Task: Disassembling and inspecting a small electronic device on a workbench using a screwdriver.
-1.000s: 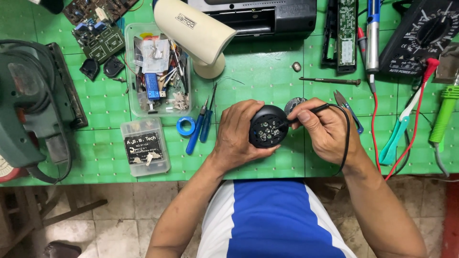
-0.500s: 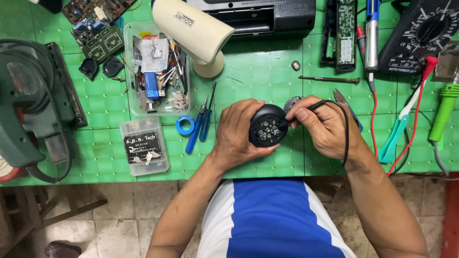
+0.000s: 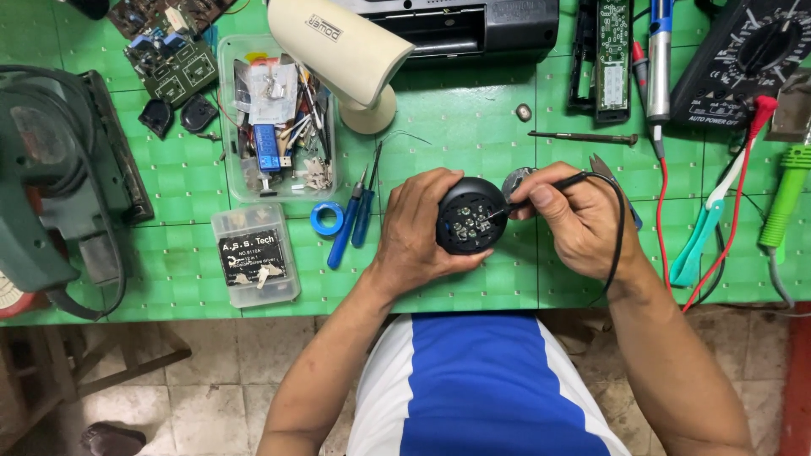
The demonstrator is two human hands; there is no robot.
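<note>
Green gridded bench (image 3: pixel 473 135) is being crowded with tools; just above its front edge, a round black lamp head (image 3: pixel 470 215) is being gripped steady by the left hand (image 3: pixel 418 228), so a black probe (image 3: pixel 541 192), pinched closed in the right hand (image 3: pixel 583 224), is being touched to it.

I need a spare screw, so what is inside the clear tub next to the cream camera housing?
The clear tub holds a heap of small parts: a blue stick-shaped gadget, a clear bag and metal bits. Whatever lies beneath the heap is covered; single screws are too small to tell.
</note>
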